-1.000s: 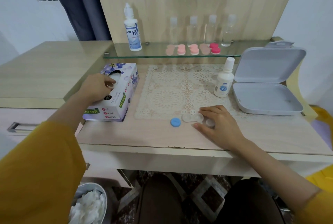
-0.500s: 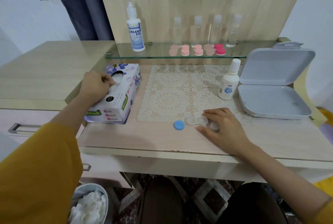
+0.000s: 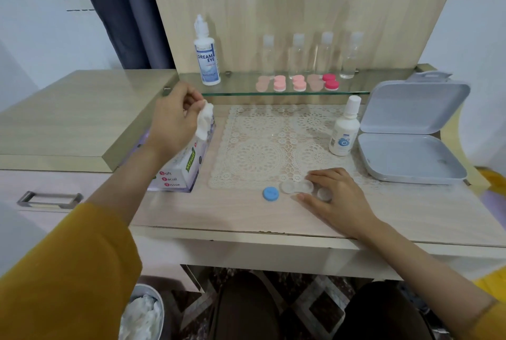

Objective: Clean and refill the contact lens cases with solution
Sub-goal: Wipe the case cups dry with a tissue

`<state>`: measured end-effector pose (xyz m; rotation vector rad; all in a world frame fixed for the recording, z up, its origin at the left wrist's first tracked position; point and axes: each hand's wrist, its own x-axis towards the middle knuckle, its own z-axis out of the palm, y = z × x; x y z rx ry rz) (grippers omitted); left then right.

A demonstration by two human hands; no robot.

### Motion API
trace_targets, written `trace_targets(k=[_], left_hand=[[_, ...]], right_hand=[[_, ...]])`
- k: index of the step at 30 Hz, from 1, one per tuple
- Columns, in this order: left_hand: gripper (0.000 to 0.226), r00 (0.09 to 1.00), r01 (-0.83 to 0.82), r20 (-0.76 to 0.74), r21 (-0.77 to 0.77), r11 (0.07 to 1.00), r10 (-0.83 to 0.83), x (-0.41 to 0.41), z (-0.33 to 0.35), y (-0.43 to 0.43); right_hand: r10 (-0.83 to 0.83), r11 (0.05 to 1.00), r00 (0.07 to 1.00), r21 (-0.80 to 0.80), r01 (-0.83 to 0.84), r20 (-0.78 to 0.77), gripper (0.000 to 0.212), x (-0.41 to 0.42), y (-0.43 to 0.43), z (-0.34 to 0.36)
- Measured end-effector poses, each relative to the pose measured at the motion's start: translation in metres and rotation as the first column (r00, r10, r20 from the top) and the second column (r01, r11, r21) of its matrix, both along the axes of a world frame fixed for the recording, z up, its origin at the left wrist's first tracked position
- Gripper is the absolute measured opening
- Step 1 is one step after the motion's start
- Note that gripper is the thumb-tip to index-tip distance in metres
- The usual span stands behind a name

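While the left hand (image 3: 172, 120) pinches a white tissue (image 3: 205, 120) between thumb and fingertips, held just above the tissue box (image 3: 180, 172), I'd call this the start of the wipe step.

Right hand (image 3: 339, 197): fingers spread and lying flat on the desk (image 3: 219, 213), holding nothing. Its forefinger touches the clear lens case (image 3: 297, 187).

Status, my read:
- Case is open with both caps off. Blue cap (image 3: 270, 193) sits just beyond the case on the far side from the right hand. Clear cap (image 3: 324, 194) sits between that hand's thumb and forefinger.
- Can't tell if the wells are wet or dry.
- Left to do: wipe the wells, refill, recap.
- Small solution bottle (image 3: 344, 131) stands capped, behind the right hand and apart from it, so no refill is under way.
- Pink cases (image 3: 298, 83) on the glass shelf (image 3: 241, 90) are closed. Can't tell if they're done.
- Bin (image 3: 142, 312) below the left forearm holds crumpled white tissue, so some wiping is probably done.

Surroundings:
- Pale wood-grain desk, lace mat (image 3: 268, 142) between the two hands.
- Open grey box (image 3: 410, 131) outboard of the right hand, nothing visible inside.
- Big solution bottle (image 3: 207, 57) on the shelf just behind the left hand, with four clear bottles (image 3: 324, 52) further along.
- Dark curtain (image 3: 123, 11) and white wall behind.
- Drawer handle (image 3: 49, 198) outboard of the left forearm.
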<state>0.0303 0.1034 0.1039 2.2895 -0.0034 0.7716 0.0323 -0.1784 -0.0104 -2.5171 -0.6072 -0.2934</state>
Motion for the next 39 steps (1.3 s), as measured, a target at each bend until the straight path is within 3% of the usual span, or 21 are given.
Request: trace_targets(k=[9,15,22,25,30,39], left_hand=[[0.032,0.925,0.296,-0.148,-0.291,0.910,-0.349,-0.018,-0.021,-0.060],[0.035,0.866,0.368,-0.181,-0.401,0.839,-0.466,-0.032,-0.032,-0.092],[0.017,0.878,0.334,-0.226,-0.344,0.878,-0.423,-0.036,-0.047,-0.100],[0.008,0.878,0.318,-0.253,-0.326,0.890,-0.406,-0.039,-0.051,-0.101],[0.017,0.855,0.301,-0.352,-0.262,0.917,-0.381,-0.040,-0.056,-0.102],[0.022,0.895,0.294,-0.231,-0.339,0.893,-0.383,-0.043,-0.058,-0.105]], right_hand=[[-0.041,0.913,0.999,0.405,0.037,0.002,0.023,-0.003,0.005,0.032],[0.155,0.866,0.977,0.496,-0.063,-0.148,0.036,-0.013,0.019,0.056],[0.208,0.860,0.960,0.503,-0.087,-0.190,0.013,-0.014,0.014,0.047],[0.201,0.868,0.964,0.488,-0.093,-0.174,0.022,-0.013,0.012,0.044],[0.201,0.842,0.959,0.536,-0.063,-0.202,0.026,-0.014,0.009,0.047],[0.191,0.769,0.937,0.637,0.043,-0.294,0.028,-0.020,0.007,0.046]])
